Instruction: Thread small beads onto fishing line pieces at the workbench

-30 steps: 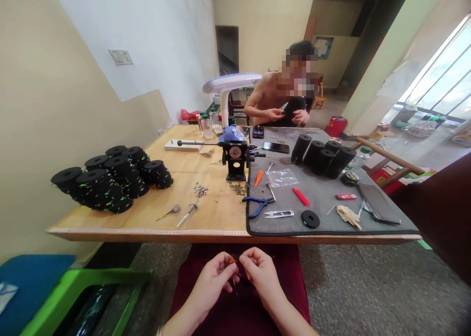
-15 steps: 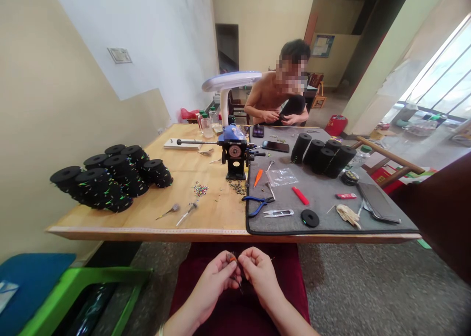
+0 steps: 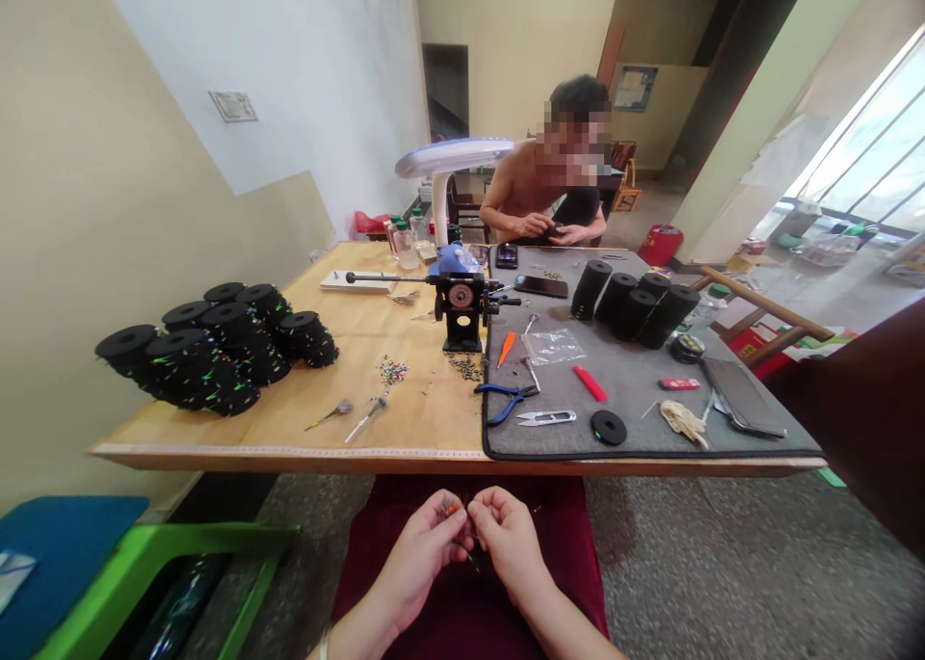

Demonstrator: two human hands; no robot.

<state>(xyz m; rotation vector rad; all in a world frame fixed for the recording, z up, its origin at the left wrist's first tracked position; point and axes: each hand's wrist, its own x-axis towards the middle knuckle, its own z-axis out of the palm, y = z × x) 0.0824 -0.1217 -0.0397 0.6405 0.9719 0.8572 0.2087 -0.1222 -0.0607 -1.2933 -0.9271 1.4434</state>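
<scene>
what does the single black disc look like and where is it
Find the wooden table, then the grey mat covering its right part. Near the mat's front edge, just right of the silver snips, lies a black disc. It lies flat and alone, unlike the tall black rolls grouped farther back.

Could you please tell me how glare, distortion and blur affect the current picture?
Head view: the window washes out in glare; head view: the pillar leans, probably from wide-angle distortion; head view: the blue pliers show fairly clear edges, while the small orange item in the left hand is too small and soft to identify.
</scene>
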